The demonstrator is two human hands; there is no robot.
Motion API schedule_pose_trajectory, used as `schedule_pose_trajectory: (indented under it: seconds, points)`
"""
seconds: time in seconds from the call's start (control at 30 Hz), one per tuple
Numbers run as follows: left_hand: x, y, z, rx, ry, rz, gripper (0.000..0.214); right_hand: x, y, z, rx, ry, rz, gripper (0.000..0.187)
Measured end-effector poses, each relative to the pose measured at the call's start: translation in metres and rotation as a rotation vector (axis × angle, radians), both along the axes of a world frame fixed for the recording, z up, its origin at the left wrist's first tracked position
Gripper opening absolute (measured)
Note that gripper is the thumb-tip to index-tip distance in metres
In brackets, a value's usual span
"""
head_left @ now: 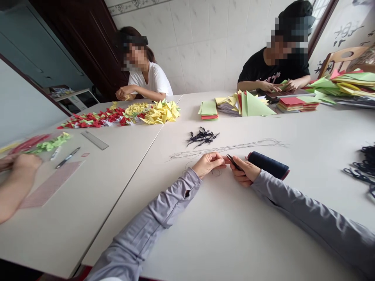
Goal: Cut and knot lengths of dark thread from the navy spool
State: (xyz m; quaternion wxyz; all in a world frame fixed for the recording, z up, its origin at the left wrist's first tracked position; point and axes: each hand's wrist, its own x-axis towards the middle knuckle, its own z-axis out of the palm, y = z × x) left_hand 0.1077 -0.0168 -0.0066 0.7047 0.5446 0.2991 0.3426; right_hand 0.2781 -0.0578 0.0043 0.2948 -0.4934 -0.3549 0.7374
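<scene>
"What looks done, starting from the left?"

"Left of the seam [136, 168], toward the table's [205, 234] far edge, there's a heap of what look like folded-paper cranes [162, 113]. Right of the seam, a small bunch of looped black cords [202, 136] lies beyond the hands; I'd judge those finished."

"And what's left?"

"The long dark strands [225, 149] stretched between that bunch and the hands. They look loose and unknotted, so I'd count them as remaining."

"How are the hands?"

"The left hand [209, 164] has thumb and forefinger pinched together, apparently on thin dark thread [217, 171]. The right hand [246, 171] is wrapped around black snips [235, 163], tips just beside the left fingertips. I can't tell how far the blades are parted."

"Anything further right?"

"A thread spool [268, 164] on its side, beyond the right wrist and well wound, so there's plenty unused. Farthest right, more looped cords [365, 166], cut off by the view; they look finished too."
</scene>
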Motion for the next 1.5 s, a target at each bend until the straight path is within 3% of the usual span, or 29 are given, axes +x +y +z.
schedule_pose_trajectory:
  seconds: [1.5]
  points:
    - [-0.0041,0.0007,0.0028,0.021,0.026,-0.062,0.036,-0.0036,-0.0025,0.0049,0.004,-0.116,0.001,0.043]
